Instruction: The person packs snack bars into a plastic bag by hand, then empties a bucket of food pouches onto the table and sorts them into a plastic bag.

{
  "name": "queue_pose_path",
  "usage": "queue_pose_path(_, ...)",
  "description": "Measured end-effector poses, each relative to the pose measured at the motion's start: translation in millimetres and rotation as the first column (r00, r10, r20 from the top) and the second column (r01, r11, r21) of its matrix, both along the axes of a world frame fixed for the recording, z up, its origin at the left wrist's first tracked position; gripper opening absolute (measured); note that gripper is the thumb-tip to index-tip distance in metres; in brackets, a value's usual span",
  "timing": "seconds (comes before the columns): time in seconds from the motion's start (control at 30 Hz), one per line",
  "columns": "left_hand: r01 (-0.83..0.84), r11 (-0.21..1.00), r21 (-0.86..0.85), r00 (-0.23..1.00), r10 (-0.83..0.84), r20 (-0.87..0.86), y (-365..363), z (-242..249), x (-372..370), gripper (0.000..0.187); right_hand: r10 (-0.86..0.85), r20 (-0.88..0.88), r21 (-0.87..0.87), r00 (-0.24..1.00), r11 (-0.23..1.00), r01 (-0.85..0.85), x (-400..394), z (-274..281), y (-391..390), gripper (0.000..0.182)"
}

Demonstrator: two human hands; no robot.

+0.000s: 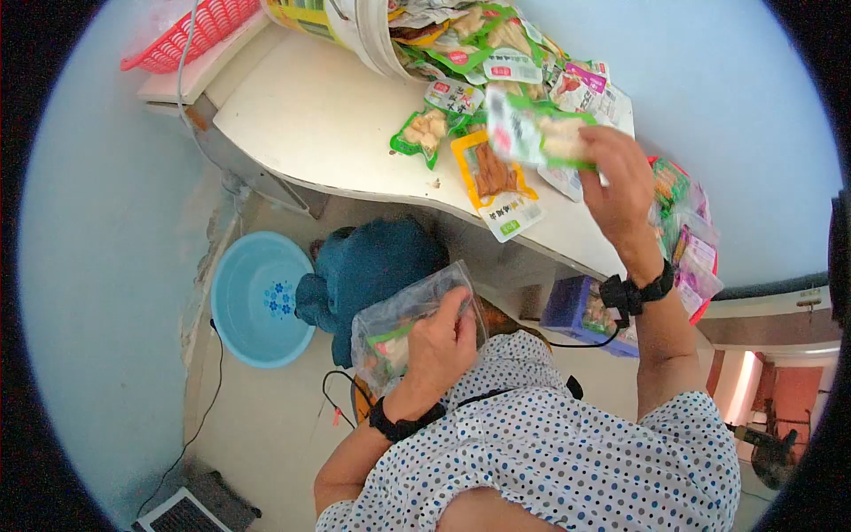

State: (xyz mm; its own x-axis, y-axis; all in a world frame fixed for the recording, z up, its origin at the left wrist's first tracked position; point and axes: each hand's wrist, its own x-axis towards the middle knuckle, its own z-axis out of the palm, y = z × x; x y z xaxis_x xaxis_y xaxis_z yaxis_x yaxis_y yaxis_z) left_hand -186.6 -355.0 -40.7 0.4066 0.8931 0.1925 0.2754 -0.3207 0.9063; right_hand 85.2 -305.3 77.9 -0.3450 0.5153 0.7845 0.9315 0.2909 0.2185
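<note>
My left hand (436,348) is closed on a clear plastic bag (372,321) above my lap, and a green-edged packet shows through its film. Over the table, my right hand (616,182) grips a green-and-white snack packet (541,133) by one end; it is slightly blurred. Below that packet lies a yellow-edged snack packet (495,173) with brown food in it. To its left is another green snack packet (425,131) with pale pieces. A heap of similar packets (505,64) spreads from the mouth of a tipped white bucket (377,35).
The white table (310,133) has a curved front edge. A red basket (700,310) of packets stands to the right, with a blue crate (567,306) under the table. A light-blue basin (257,332) sits on the floor at left, near cables. A pink basket (191,34) is at upper left.
</note>
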Motion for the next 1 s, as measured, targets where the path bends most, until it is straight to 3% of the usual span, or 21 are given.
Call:
queue_pose_path(0.13,-0.001,1.000,-0.025,1.000,0.001,0.006,0,0,0,0.026,0.188,0.092,-0.112,0.978,0.978,-0.177,-13,-10,-31,0.020)
queue_pose_path(0.27,-0.026,1.000,-0.011,0.999,0.026,-0.026,2,-3,2,0.024,0.297,0.045,-0.273,0.954,0.922,-0.274,-24,-14,-47,0.020)
queue_pose_path(0.43,-0.043,0.998,-0.046,0.998,0.041,-0.044,3,-1,-2,0.023,0.403,0.103,-0.260,0.910,0.894,-0.366,-32,-36,-46,0.021)
queue_pose_path(0.67,-0.044,0.999,-0.007,0.997,0.044,0.069,5,-4,-2,0.023,0.455,-0.090,-0.487,0.886,0.756,-0.437,-49,-69,-62,0.022)
queue_pose_path(0.7,-0.044,0.999,-0.015,0.998,0.044,0.047,5,-6,-3,0.023,0.425,-0.166,-0.599,0.890,0.674,-0.433,-51,-68,-66,0.021)
queue_pose_path(0.8,-0.045,0.998,-0.054,0.999,0.045,-0.013,5,-11,-6,0.021,0.268,-0.410,-0.638,0.872,0.599,-0.484,-55,-97,-74,0.018)
queue_pose_path(1.0,-0.050,0.995,-0.083,0.998,0.047,-0.037,5,-16,-7,0.012,-0.077,-0.605,-0.746,0.793,0.404,-0.530,-58,-110,-97,0.051)
